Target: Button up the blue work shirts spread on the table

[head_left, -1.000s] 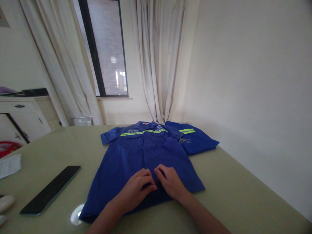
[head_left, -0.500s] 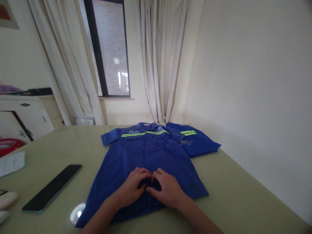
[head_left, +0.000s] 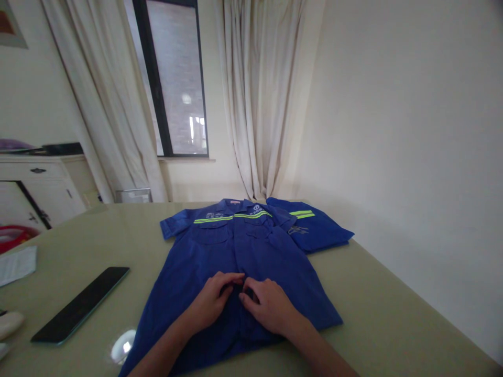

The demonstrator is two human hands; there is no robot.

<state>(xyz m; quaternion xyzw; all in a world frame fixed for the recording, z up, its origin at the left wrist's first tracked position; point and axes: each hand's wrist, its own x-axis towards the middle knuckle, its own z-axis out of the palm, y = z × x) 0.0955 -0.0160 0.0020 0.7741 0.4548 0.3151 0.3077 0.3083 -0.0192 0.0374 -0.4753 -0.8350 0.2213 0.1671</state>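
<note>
A blue short-sleeved work shirt [head_left: 208,256] with yellow-green reflective stripes lies front up on the table, its collar at the far end. My left hand [head_left: 212,299] is at the front placket in the lower half of the shirt, fingers bent and drawn together on the fabric edge. Close beside it, my right hand [head_left: 269,306] curls its thumb and fingers toward the same spot, pinching the placket. The fingertips almost meet, and any button between them is hidden. Below the hands the fabric is wrinkled.
A folded blue garment [head_left: 322,230] with a reflective stripe lies behind the shirt's right side. On the left are a dark flat tablet-like slab [head_left: 80,306], a sheet of paper [head_left: 18,265] and a pale object [head_left: 10,323] at the frame edge. A wall [head_left: 412,183] borders the table's right.
Both hands stay at the placket, with the fingers shifted slightly. The shirt's lower part has moved a little toward me, and its right hem corner sits lower and farther right.
</note>
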